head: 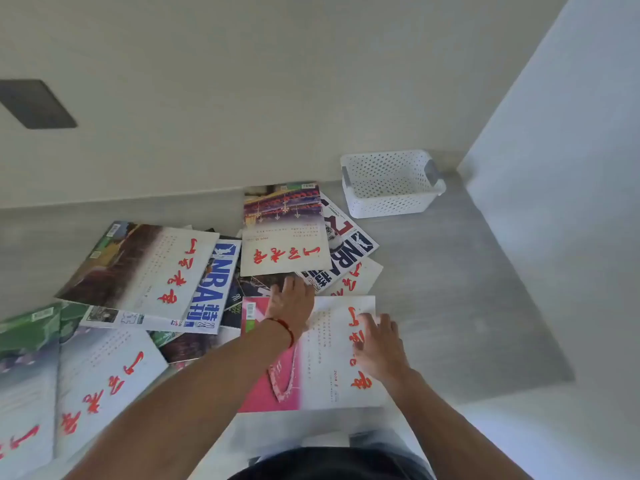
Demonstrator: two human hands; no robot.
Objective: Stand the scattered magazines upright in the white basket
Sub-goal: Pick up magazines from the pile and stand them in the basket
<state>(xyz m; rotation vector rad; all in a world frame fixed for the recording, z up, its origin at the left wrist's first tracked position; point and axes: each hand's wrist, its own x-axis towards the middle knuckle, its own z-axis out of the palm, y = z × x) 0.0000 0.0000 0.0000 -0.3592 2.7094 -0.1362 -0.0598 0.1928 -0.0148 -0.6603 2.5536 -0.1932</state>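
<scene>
— Look at the left end first: that heap of magazines (114,341) lies fanned across the floor (450,278), covers overlapping, an NBA issue (211,282) half buried under its neighbour. Pull one from the bottom and I'd guess the rest slide with it.

— None are in the basket yet, are they?

— Not one that I can see. Now the middle: the left hand (291,299) lies flat on the top edge of the pink-and-white magazine (311,358), fingers (282,285) straight and slightly spread, pressing rather than gripping. They reach onto the dark cover beyond it, so a lift might drag that one along.

— And the other hand?

— The right hand (379,344) rests on the same magazine's right side, fingers (370,322) extended and apart, clamped on nothing. Glossy paper under flat hands; I think it could skate away before either thumb gets beneath an edge.

— The basket looks a fair way off.

— The white basket (391,185) sits well apart to the right, back against the wall (242,98) near the corner. It looks low-sided and light. My worry is that a tall floppy magazine stood alone in it leans, buckles, or tips the whole thing.

— So the first one is the risky one.

— I'd say so, until others prop it.
</scene>
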